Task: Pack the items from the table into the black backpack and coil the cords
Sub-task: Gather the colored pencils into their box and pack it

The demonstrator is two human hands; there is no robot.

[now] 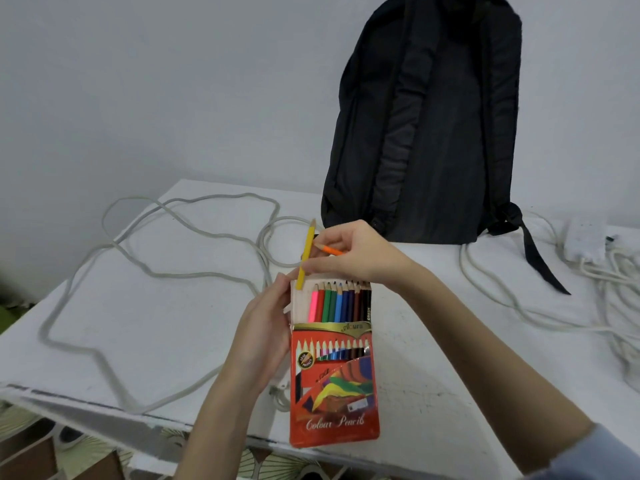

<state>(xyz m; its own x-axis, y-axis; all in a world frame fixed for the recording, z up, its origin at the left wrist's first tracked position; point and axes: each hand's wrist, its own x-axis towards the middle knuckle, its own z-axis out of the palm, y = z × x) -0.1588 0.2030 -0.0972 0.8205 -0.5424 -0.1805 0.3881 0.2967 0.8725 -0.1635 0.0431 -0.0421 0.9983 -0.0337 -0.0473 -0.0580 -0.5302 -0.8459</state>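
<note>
My left hand [265, 336] grips the left side of a red colour pencil box [334, 386], held upright above the table's front edge. Several coloured pencils stand in its open top. My right hand [349, 252] hovers just above the box and pinches a yellow pencil [305, 259], whose lower end touches the box's left top corner. An orange pencil [328, 250] is also caught in its fingers. The black backpack [429, 123] stands upright against the wall behind, straps facing me. A long grey cord [162, 233] sprawls loosely over the left of the white table [166, 323].
A white power adapter [587, 239] lies at the far right with another bundle of white cord [620, 306] beside it. A backpack strap [538, 258] trails onto the table. Patterned floor shows below the table's front edge.
</note>
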